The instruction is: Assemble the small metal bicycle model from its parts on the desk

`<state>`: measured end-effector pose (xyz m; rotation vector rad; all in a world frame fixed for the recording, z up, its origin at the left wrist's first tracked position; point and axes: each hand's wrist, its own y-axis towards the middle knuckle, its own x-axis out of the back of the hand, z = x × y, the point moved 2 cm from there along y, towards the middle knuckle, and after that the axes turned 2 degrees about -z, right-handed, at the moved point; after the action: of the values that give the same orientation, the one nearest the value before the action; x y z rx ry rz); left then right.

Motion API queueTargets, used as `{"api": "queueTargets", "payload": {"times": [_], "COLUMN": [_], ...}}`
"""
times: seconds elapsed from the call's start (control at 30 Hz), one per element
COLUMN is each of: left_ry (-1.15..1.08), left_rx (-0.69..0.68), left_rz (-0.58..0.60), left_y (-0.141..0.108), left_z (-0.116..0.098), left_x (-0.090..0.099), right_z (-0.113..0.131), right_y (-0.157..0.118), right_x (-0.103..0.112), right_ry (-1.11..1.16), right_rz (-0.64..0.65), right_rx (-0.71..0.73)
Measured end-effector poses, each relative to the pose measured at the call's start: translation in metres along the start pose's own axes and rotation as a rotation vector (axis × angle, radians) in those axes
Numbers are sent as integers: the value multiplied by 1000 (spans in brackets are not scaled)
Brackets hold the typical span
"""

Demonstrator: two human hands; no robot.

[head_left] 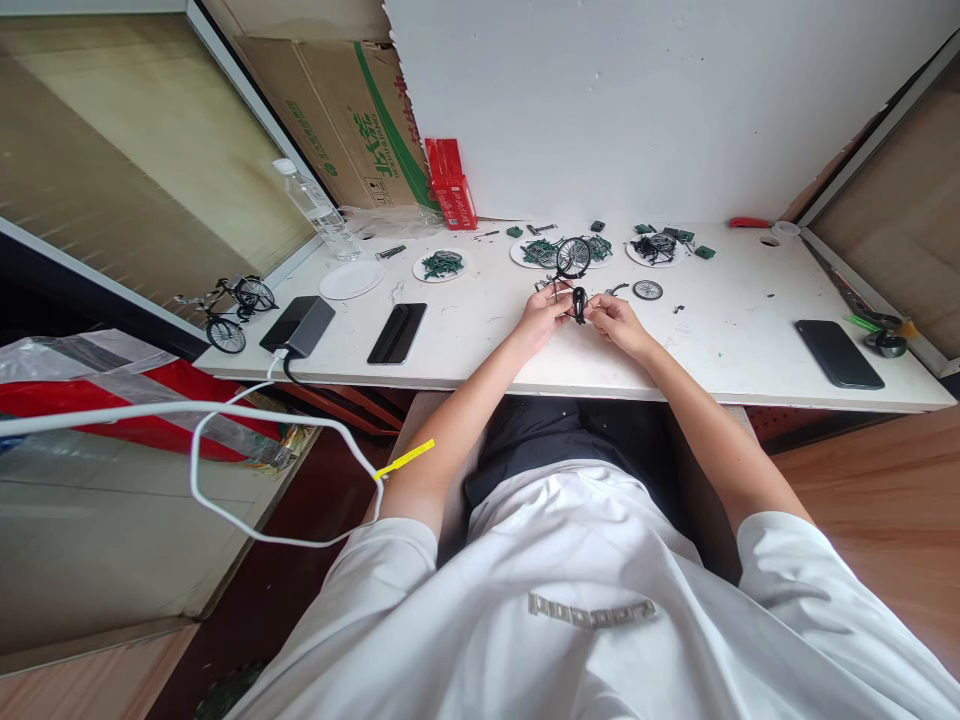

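Observation:
Above the white table, my left hand (pixel 546 312) is closed around a partly built black model bicycle (pixel 580 304). One spoked wheel (pixel 573 258) of it points toward the back of the table. My right hand (pixel 616 322) meets the bicycle from the other side, its fingertips pinched together; what sits between them is too small to make out. A loose model wheel (pixel 647 290) lies just right of my right hand. Beyond the hands stand a plate of green parts (pixel 519 258) and a plate of black parts (pixel 630 256).
A finished-looking model bicycle (pixel 225 312), a grey power box (pixel 307 325) and a phone (pixel 397 333) are on the left. Another phone (pixel 838 353) lies right. A water bottle (pixel 321 215) and red box (pixel 451 188) stand behind. A white cable (pixel 196 470) loops near my left arm.

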<state>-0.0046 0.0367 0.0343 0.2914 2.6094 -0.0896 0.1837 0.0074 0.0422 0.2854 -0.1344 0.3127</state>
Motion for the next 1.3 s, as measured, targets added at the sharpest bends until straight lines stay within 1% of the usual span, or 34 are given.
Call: {"api": "queueTargets", "payload": {"times": [0.27,0.4,0.57,0.67,0.8,1.0,1.07,1.17,1.3], "left_ry": [-29,-59,-76,-78,-49,52,76,84,66], "left_rx": [-19,-22,-12,-6,-33,-39,-50,-54,3], "left_rz": [-21,2,-3,-24,-49,-95,-80,-26,69], "left_y": [3,7,9,8,4,1,1,0,-2], "left_z": [2,4,6,6,4,2,1,0,-2], "left_x": [0,2,5,3,-1,-1,1,0,-3], "right_z": [-3,-3,-2,-3,-3,0,1,0,0], "right_y": [4,4,4,3,3,2,2,1,2], "right_x": [1,2,3,3,1,0,1,3,4], "right_ry": [-82,-117,-163,-166,-169,-166,-115,-27,36], "right_rz": [-48,-64,-77,-76,-73,-70,-58,-61,-47], "right_rx": [56,73,92,88,67,20,-20,-82,-89]}}
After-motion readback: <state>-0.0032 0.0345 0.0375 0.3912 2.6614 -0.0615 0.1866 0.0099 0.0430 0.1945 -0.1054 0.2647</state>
